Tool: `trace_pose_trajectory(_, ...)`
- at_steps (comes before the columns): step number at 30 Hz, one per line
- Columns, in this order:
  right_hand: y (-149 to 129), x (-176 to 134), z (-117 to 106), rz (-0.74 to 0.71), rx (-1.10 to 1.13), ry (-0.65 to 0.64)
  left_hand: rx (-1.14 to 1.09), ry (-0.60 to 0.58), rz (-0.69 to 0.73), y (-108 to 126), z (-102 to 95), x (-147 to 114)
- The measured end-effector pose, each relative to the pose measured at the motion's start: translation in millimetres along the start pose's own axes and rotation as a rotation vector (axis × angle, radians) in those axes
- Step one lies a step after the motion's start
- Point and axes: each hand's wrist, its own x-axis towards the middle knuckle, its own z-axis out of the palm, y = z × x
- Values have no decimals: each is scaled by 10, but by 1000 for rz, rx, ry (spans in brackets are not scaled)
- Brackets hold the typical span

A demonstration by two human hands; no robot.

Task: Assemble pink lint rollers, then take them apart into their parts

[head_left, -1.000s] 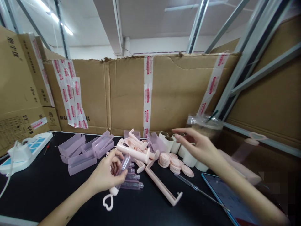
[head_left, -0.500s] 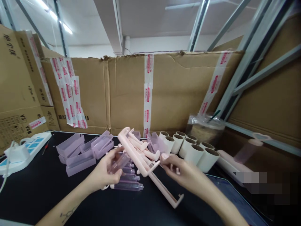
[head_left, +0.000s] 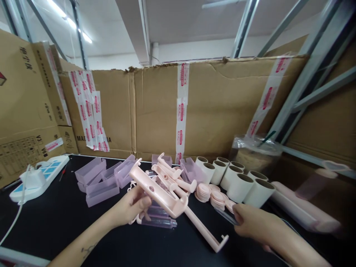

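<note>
In my left hand (head_left: 136, 205), closed around its left side, is a pale pink plastic bracket (head_left: 157, 191) with upturned ends and a hole in its trough. It is tilted above a pile of similar pink brackets (head_left: 201, 230) and clear purple bottle-like tubes (head_left: 158, 221). My right hand (head_left: 250, 220) is closed on a thin grey rod-like tool (head_left: 226, 216), its kind unclear and its rear part hidden in the fist. The tool points left, just in front of stacked pink discs (head_left: 203, 193).
Purple translucent trays (head_left: 102, 191) lie at the left, beside a white power strip (head_left: 41, 183). White paper tubes (head_left: 240, 187) stand at the right, before a plastic-wrapped tub (head_left: 256, 154). A cardboard wall (head_left: 155, 111) closes the back. A long pink piece (head_left: 303, 207) lies far right.
My right hand has left the bracket's right end, moved right, and now grips the grey tool. The bracket has turned so its hollow side shows. The view has shifted slightly; the pink discs are uncovered.
</note>
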Motion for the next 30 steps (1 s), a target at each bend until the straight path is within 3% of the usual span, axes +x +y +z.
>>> trace_pose_trajectory(3, -255, -166, -355, -89, 114, -203, 84, -6, -7, 10, -16, 3)
trace_pose_trajectory(5, -462, -299, -567, -251, 271, -103, 124, -49, -7, 12, -15, -22)
trace_pose_trajectory(7, -665, -418, -675, -380, 577, -45, 133, -111, -21, 10, -1, -61)
trace_pose_trajectory(11, -963, -534, -541, -455, 1186, -147, 186, -200, 31, 38, 22, -135)
trace_pose_trajectory(15, -1070, -513, -270, -392, 1506, -192, 284, -213, 94, 92, 31, -160)
trace_pose_trajectory(22, -1109, -514, -48, -406, 1517, -155, 447, -246, 34, 59, 95, -123)
trace_pose_trajectory(30, -1086, -552, 84, -468, 1404, -151, 377, -307, 27, 84, 125, -95)
